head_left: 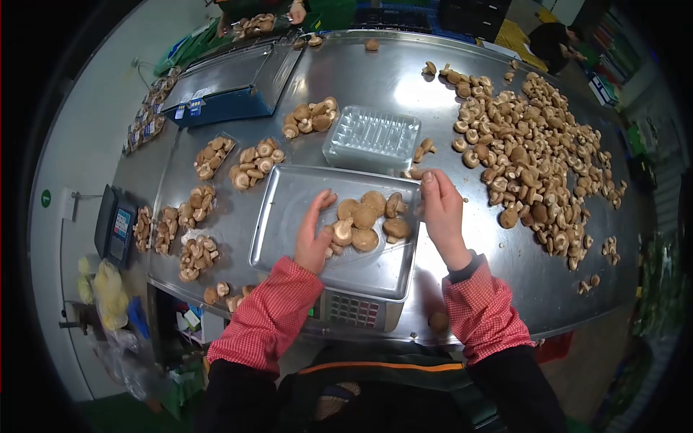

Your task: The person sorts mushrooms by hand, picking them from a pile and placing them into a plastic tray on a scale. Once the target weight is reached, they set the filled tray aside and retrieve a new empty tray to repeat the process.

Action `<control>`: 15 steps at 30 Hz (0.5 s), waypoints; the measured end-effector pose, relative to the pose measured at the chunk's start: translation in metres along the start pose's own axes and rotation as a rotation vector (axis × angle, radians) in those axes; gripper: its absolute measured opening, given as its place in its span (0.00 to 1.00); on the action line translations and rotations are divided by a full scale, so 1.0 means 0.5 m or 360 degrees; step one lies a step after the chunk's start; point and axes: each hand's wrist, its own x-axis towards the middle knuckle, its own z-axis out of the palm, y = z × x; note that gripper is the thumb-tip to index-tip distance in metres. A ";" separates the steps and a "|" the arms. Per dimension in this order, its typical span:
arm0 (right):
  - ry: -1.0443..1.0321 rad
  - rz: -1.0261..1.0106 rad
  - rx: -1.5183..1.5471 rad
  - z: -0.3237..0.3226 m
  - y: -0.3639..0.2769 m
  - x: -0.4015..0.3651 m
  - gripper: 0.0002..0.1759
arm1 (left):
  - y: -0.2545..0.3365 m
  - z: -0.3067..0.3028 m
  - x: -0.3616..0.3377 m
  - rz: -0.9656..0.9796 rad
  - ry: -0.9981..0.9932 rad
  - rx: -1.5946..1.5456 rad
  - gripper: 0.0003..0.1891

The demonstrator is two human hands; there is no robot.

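Fingers (325, 202) of the left hand (312, 238) are stretched out and slightly spread, their tips touching the left side of a small pile of mushrooms (367, 218); they close on nothing. Fingers (431, 184) of the right hand (444, 220) lie straight and pressed together along the pile's right side, also gripping nothing that shows. Between the two sets of fingers the mushrooms sit in a clear tray (404, 252), which rests on the steel pan (285, 209) of a scale (354, 310). Just beyond the fingertips stands a stack of empty clear trays (372, 133). Well to the right of the right fingers a broad loose heap of mushrooms (534, 159) spreads over the counter (375, 72). To the left of the left fingers several small portions of mushrooms (256, 162) lie apart from one another. Far beyond them, at the counter's far edge, another person's hand (297, 13) shows.
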 end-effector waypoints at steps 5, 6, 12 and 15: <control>-0.0225 -0.0917 -0.0955 0.096 -0.011 -0.034 0.17 | -0.010 0.017 0.003 0.0087 -0.0005 -0.0101 0.33; -0.0446 -0.0853 -0.1071 0.108 -0.014 -0.049 0.20 | -0.013 0.021 0.004 0.0033 0.0013 -0.0153 0.36; 0.0208 -0.0663 -0.0860 -0.005 0.031 -0.061 0.20 | -0.020 -0.004 -0.003 0.0024 0.0137 -0.0043 0.37; -0.0117 -0.0122 -0.1481 -0.100 0.163 -0.070 0.20 | -0.005 -0.032 -0.010 -0.0072 0.0231 0.0026 0.35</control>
